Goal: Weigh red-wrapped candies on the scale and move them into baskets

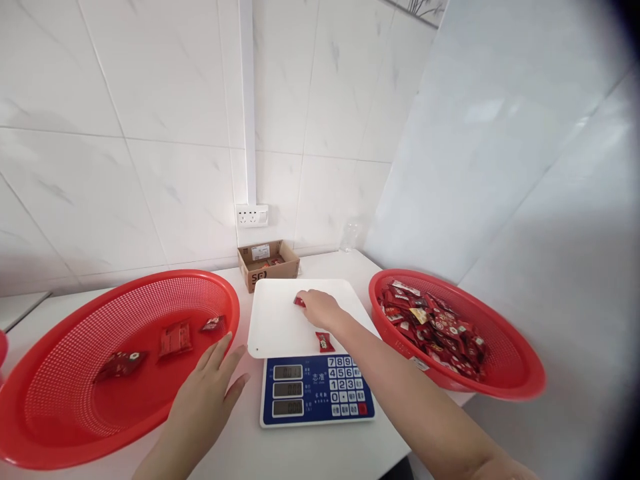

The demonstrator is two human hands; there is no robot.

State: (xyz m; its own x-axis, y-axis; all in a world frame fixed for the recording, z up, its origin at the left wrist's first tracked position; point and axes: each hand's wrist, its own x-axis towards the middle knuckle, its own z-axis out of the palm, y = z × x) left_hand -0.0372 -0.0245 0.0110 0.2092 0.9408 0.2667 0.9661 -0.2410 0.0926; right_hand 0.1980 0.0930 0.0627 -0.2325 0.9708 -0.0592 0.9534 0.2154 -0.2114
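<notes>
Our right hand (pixel 320 308) rests its fingers on a red wrapped candy (pixel 299 302) on the scale's white platform (pixel 280 327), though we cannot tell if it grips. Our left hand (pixel 205 407) is open and empty beside the red basket (pixel 170 275).

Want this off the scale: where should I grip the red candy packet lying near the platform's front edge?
Pinch the red candy packet by its two long edges, coming down from above on its left. It lies flat and narrow on the white scale platform, and the right forearm passes close on its other side.
</notes>
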